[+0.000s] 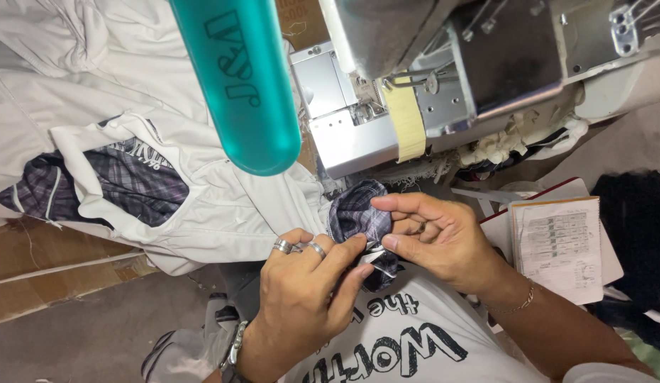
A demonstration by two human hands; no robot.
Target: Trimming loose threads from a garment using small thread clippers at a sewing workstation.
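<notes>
We pinch the bunched plaid fabric piece [358,213] between both hands, left hand [301,291] fingers clamping its lower edge, right hand [433,234] fingers closing over its right side, the white garment [223,206] trailing away leftward.

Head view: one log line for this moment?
left hand: pinching plaid cloth | right hand: pinching same cloth | sewing machine: behind | white garment: attached

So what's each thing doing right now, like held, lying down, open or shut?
Left hand: pinching the plaid cloth.
Right hand: pinching it too.
Plaid cloth: bunched, held up.
White garment: crumpled, lying by the sewing machine.
Sewing machine: needle bare, nothing under it.
Notebook: shut, lying flat.
</notes>
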